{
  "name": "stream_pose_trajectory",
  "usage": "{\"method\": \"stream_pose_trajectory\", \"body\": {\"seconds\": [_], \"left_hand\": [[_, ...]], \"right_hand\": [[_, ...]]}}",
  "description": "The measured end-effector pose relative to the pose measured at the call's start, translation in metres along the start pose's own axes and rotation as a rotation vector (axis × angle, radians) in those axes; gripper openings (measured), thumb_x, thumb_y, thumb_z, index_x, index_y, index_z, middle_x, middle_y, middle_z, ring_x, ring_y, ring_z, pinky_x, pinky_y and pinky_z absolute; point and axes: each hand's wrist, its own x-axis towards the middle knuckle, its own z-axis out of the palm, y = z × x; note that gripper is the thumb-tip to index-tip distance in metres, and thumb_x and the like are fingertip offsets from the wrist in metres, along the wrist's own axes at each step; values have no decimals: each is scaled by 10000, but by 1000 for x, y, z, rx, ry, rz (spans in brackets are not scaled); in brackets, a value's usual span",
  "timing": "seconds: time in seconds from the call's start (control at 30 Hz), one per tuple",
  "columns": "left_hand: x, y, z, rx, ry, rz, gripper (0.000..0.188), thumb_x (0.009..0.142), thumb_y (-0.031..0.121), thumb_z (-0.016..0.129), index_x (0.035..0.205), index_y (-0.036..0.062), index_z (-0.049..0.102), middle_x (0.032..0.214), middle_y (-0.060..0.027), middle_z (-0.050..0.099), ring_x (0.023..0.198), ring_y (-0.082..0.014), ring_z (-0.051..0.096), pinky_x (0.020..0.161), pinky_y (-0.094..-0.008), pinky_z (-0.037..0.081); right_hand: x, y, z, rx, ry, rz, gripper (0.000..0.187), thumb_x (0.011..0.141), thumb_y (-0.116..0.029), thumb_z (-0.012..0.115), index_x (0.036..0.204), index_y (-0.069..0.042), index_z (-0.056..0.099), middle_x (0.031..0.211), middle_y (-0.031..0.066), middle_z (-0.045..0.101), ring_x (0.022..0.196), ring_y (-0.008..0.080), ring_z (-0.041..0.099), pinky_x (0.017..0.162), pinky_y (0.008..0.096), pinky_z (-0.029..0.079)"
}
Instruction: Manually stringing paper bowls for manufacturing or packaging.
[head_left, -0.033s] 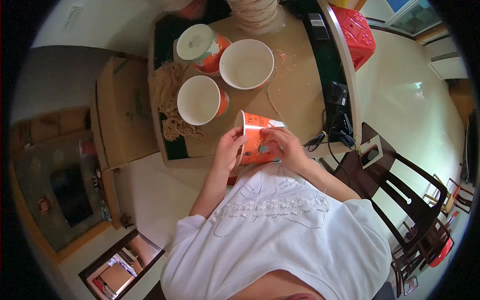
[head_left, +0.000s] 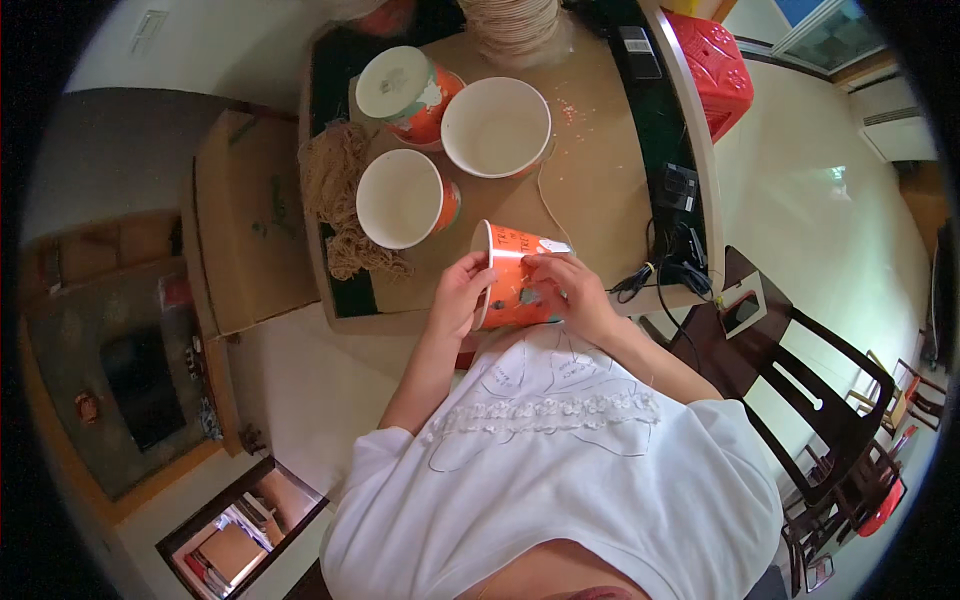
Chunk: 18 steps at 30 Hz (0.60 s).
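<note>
An orange paper bucket [head_left: 513, 272] with a white rim and printed figures lies tilted on its side at the table's near edge, against my shirt. My left hand [head_left: 466, 293] grips it by the rim, which faces left. Against its printed wall, the bent fingers of my right hand [head_left: 571, 290] are pressed; whether they pinch something small cannot be made out. A thin cord [head_left: 546, 195] runs over the table toward my right hand. Two open paper buckets, one wide [head_left: 496, 128] and one nearer [head_left: 400, 199], stand beyond, with an upside-down bucket [head_left: 391, 83] behind them.
Brown netting [head_left: 340, 180] lies along the table's left side. A coil of pale rope [head_left: 512, 30] stands at the back. Black cables and adapters [head_left: 678, 188] lie at the right edge. A cardboard box [head_left: 250, 220] stands left; a dark chair [head_left: 820, 400] and red stool [head_left: 708, 75] are right.
</note>
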Motion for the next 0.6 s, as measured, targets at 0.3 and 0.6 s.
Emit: {"method": "stream_pose_trajectory", "body": {"seconds": [0.3,0.6], "left_hand": [[5,-7,0,-20,-71,27,363,806,-24,522,1169,-15,506,1070,-79,594,931,-136,591,806,-263,486],[-12,-10,10,182,-28,8,372,777,-42,577,1141,8,520,994,-30,611,912,-111,581,829,-246,456]], "right_hand": [[0,0,-3,16,4,11,183,732,-20,626,908,-45,582,1090,103,609,1014,304,558,833,378,479],[4,7,-4,18,67,-13,224,725,37,605,939,-25,574,1119,116,598,1021,313,560,844,383,471]]}}
